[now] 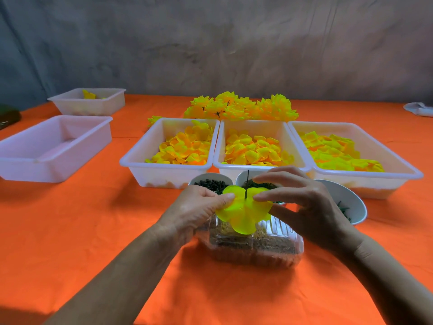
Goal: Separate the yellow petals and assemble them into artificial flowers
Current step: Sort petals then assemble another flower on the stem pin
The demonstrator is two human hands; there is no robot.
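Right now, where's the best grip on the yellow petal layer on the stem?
Probably pinch the yellow petal layer at its outer lobes, from both sides, as the hands do: left hand, right hand. The thin stem pokes up through its centre, so keep that clear.

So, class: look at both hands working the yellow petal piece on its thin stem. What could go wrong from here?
1. The petal piece is held only at its edges by the left hand and right hand; it could slip off the thin stem.
2. The bowls sit just behind the hands and might get knocked.
3. The clear box lies open below, so a dropped piece may land in it.
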